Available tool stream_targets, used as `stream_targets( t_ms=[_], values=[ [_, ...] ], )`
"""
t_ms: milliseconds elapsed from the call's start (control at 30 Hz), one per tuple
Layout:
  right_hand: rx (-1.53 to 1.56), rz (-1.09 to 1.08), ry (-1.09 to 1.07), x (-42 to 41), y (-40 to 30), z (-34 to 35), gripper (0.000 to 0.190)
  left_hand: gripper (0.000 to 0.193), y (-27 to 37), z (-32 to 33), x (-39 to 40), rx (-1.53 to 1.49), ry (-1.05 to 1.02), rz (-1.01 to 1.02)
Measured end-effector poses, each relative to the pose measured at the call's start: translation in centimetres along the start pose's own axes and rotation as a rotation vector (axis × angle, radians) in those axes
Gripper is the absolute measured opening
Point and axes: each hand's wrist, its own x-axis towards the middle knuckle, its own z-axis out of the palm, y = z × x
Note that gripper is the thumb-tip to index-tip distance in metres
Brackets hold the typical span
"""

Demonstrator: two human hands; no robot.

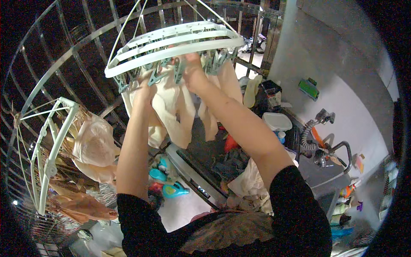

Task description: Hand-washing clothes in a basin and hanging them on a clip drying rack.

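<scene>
A white plastic clip hanger (173, 51) hangs from cords in front of me, with grey-green clothespins along its bars. Cream-coloured cloth items (175, 109) hang below it. My right hand (192, 69) is raised under the near bar, beside a clothespin (177, 70); its fingertips are partly hidden and blurred, so its grip is unclear. My left hand (146, 88) is at the cream cloth, just below another clothespin (157, 76); cloth and pins cover its fingers.
A second white clip hanger (59, 138) with clothes hangs at the left, by metal window bars (74, 48). Below are a washing machine's edge (192, 175), a turquoise detergent bottle (175, 190) and piled clothes (250, 180). A faucet (345, 147) and a green brush (309, 89) are at the right.
</scene>
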Motion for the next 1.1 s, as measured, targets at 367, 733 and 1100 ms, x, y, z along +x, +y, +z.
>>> stream_targets(
  t_ms=[367, 733, 1100],
  values=[
    [-0.378, -0.272, -0.214, 1.5, -1.0, -3.7, 0.036, 0.044, -1.0, 1.7, 3.0, -0.226, -0.162, 0.143],
    [-1.068, -0.143, -0.246, -4.8, 2.4, -2.5, 0.022, 0.048, -2.7, 1.2, -4.4, 0.024, -0.006, -0.103],
    [-1.007, -0.018, -0.851, -4.6, 0.1, -0.9, 0.046, 0.072, -5.6, -0.4, -9.4, 0.329, 0.154, 0.516]
  ],
)
